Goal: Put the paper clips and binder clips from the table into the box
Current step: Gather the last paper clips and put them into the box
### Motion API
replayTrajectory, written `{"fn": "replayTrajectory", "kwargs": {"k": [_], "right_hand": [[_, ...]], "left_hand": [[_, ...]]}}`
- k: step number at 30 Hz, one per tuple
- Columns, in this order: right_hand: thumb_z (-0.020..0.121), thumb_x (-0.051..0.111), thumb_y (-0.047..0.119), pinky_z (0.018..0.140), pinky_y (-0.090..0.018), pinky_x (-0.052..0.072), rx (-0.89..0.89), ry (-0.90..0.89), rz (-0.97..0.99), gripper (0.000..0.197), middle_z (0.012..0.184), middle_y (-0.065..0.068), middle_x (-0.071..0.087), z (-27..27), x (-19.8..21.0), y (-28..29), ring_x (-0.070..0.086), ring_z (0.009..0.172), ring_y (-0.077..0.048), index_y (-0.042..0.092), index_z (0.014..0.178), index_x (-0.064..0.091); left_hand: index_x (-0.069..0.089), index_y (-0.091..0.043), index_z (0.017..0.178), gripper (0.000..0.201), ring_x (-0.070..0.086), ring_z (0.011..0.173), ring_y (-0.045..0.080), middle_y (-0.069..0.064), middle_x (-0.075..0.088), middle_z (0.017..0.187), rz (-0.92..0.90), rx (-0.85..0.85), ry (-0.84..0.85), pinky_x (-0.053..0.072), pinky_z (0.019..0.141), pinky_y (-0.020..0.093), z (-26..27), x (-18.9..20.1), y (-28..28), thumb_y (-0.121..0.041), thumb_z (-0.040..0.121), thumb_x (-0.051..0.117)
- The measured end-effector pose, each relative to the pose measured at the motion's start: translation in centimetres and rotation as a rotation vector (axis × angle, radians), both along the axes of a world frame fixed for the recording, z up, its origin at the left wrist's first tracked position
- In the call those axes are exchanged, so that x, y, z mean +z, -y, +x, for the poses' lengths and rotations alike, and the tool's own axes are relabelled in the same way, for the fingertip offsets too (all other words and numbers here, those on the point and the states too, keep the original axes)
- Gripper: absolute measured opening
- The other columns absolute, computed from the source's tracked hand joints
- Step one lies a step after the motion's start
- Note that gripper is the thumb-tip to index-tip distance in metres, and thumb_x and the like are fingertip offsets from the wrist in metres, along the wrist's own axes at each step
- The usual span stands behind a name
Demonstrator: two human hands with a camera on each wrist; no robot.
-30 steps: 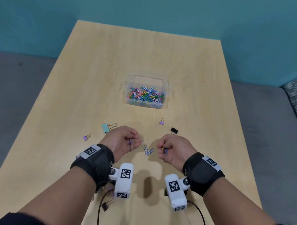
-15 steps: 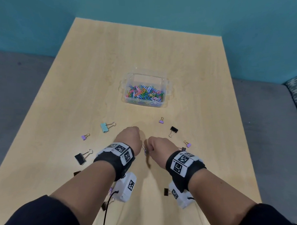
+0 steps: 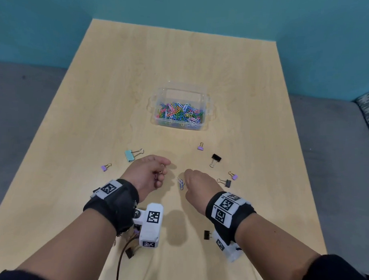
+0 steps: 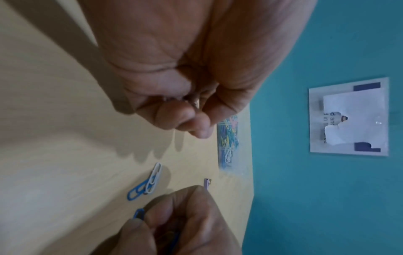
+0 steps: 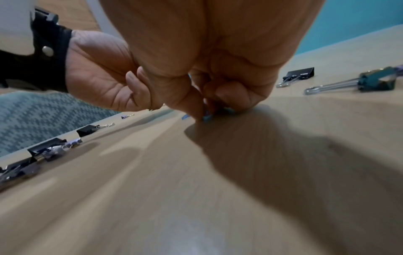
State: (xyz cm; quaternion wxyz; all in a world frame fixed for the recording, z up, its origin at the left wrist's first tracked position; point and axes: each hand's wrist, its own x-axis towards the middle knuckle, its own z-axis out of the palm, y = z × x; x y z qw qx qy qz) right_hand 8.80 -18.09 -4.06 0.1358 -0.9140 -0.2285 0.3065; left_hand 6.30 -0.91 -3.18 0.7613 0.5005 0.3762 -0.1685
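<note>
Over a pale wooden table [image 3: 96, 120] against a teal wall [image 3: 205, 10], grey floor [image 3: 22, 96] alongside: left hand [image 3: 146, 172] curled round small clips, right hand [image 3: 199, 182] pinching paper clips [image 3: 180, 182] at tabletop, clear box [image 3: 182, 93] ahead, binder clips [image 3: 216, 159] scattered nearby.

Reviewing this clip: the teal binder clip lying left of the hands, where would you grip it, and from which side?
Probably pinch the teal binder clip across its blocky body from above. The body stands proud of the table, while its wire handles lie low, pointing right, and look harder to catch.
</note>
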Motion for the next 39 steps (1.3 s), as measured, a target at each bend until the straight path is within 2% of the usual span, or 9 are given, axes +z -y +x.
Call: {"fn": "replayTrajectory", "kwargs": {"k": [4, 8, 12, 17, 20, 25, 32, 36, 39], "right_hand": [[0.078, 0.044, 0.003, 0.052, -0.025, 0.035, -0.707, -0.406, 0.438, 0.021, 0.069, -0.002, 0.053, 1.0, 0.5, 1.5, 0.045, 0.054, -0.018, 0.014, 0.079, 0.062], [0.080, 0.032, -0.008, 0.048, -0.026, 0.041, -1.207, -0.895, 0.902, 0.026, 0.066, -0.011, 0.047, 0.8, 1.8, 3.2, 0.043, 0.052, -0.020, 0.000, 0.071, 0.056], [0.079, 0.033, -0.006, 0.045, -0.023, 0.036, -1.176, -0.945, 0.847, 0.025, 0.064, -0.010, 0.048, 0.3, 2.2, 3.3, 0.041, 0.050, -0.018, 0.005, 0.074, 0.055], [0.079, 0.052, 0.010, 0.044, -0.024, 0.034, -0.830, -0.472, 0.426, 0.005, 0.063, -0.002, 0.050, -0.2, 0.9, 2.3, 0.042, 0.048, -0.016, 0.012, 0.077, 0.057], [0.078, 0.060, 0.020, 0.056, -0.029, 0.043, -0.456, -0.175, 0.156, 0.007, 0.077, 0.002, 0.062, -0.6, 0.9, 0.9, 0.058, 0.069, -0.017, 0.018, 0.083, 0.055], [0.086, 0.052, 0.019, 0.051, -0.030, 0.037, -0.230, -0.013, 0.021, 0.008, 0.072, 0.000, 0.055, -0.9, 1.0, -1.6, 0.055, 0.066, -0.023, 0.019, 0.087, 0.044], [0.082, 0.040, -0.002, 0.055, -0.030, 0.036, -0.086, -0.083, -0.087, 0.015, 0.075, -0.002, 0.047, -0.3, 1.3, -2.9, 0.051, 0.067, -0.022, 0.013, 0.085, 0.042], [0.081, 0.050, 0.005, 0.067, -0.033, 0.038, 0.091, -0.039, -0.061, 0.018, 0.094, -0.007, 0.049, -0.7, 1.1, -2.6, 0.053, 0.083, -0.027, 0.014, 0.096, 0.048], [0.079, 0.050, 0.012, 0.063, -0.029, 0.042, 0.001, -0.093, 0.012, 0.019, 0.086, -0.002, 0.057, -0.2, 0.9, -2.1, 0.056, 0.076, -0.024, 0.020, 0.095, 0.051]], "left_hand": [[0.057, -0.001, 0.077, 0.027, 0.056, 0.049, 0.019, 0.014, 0.059, 0.065, -0.094, 0.043, 0.006, 0.047, 0.045, 0.022, 0.1, 0.4, 0.4, 0.014, 0.081, 0.035], [0.059, -0.010, 0.076, 0.020, 0.041, 0.044, 0.014, 0.005, 0.052, 0.061, 0.223, -0.211, 0.060, 0.032, 0.044, 0.019, 0.6, -0.3, 1.8, 0.006, 0.080, 0.048], [0.058, -0.024, 0.093, 0.024, 0.055, 0.074, 0.016, -0.008, 0.053, 0.080, 1.059, -1.009, 0.253, 0.042, 0.062, 0.026, 1.0, -1.4, 2.7, -0.007, 0.077, 0.053], [0.049, -0.024, 0.077, 0.013, 0.056, 0.081, 0.024, -0.001, 0.056, 0.089, 1.190, -1.143, 0.325, 0.047, 0.070, 0.034, 1.0, -2.0, 2.6, -0.012, 0.083, 0.050], [0.048, -0.022, 0.075, 0.014, 0.056, 0.079, 0.021, 0.000, 0.058, 0.088, 1.172, -1.112, 0.266, 0.041, 0.065, 0.029, 0.8, -1.6, 2.8, -0.013, 0.086, 0.052], [0.058, -0.015, 0.079, 0.003, 0.055, 0.068, 0.016, -0.001, 0.061, 0.076, 0.960, -0.807, 0.170, 0.037, 0.054, 0.026, 0.2, -0.7, 1.7, -0.016, 0.082, 0.059], [0.050, -0.011, 0.070, 0.017, 0.033, 0.046, 0.016, 0.014, 0.048, 0.070, 0.144, -0.086, 0.012, 0.026, 0.043, 0.021, 1.5, 0.6, -1.6, 0.001, 0.073, 0.060], [0.057, -0.010, 0.087, 0.026, 0.035, 0.040, 0.013, 0.011, 0.051, 0.063, 0.257, -0.073, 0.115, 0.026, 0.037, 0.018, 6.2, 2.9, -1.9, 0.010, 0.082, 0.041], [0.060, -0.012, 0.088, 0.032, 0.042, 0.047, 0.016, 0.010, 0.053, 0.065, 0.450, -0.148, 0.194, 0.033, 0.043, 0.021, 11.0, 4.4, -1.5, 0.008, 0.081, 0.035]]}}
